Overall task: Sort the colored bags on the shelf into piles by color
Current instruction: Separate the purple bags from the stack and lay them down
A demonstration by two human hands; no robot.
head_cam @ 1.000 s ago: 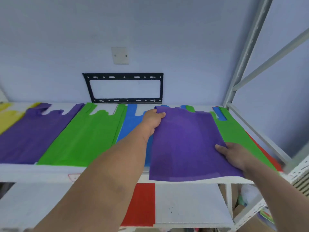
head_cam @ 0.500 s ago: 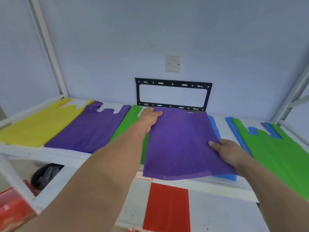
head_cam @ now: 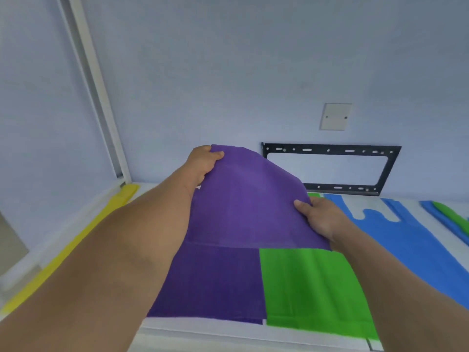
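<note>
Two hands hold one purple bag (head_cam: 248, 199) up above the shelf (head_cam: 203, 329), in the middle of the frame. The left hand (head_cam: 203, 161) pinches the bag's upper left corner, thumb on top of the cloth and fingers curled behind it. The right hand (head_cam: 322, 217) grips the right edge lower down, thumb pressed on the upper face. The bag sags between them in a soft arch.

Directly under it, toward the lower centre, a second purple bag (head_cam: 210, 283) lies flat on the shelf, and the lifted bag's lower edge seems to meet it. Just beside that, to the right, lies a green bag (head_cam: 312, 288), their edges touching. Further right a blue bag (head_cam: 411, 245) is spread out with its handles pointing to the wall, and at the far right edge more blue and green bags (head_cam: 454, 219) overlap. A yellow bag (head_cam: 76, 240) runs along the left side of the shelf.

On the wall behind, right of centre, hangs a black metal bracket (head_cam: 330, 151) with a pale wall plate (head_cam: 335, 116) above it. A white shelf post (head_cam: 94, 85) rises at the upper left.
</note>
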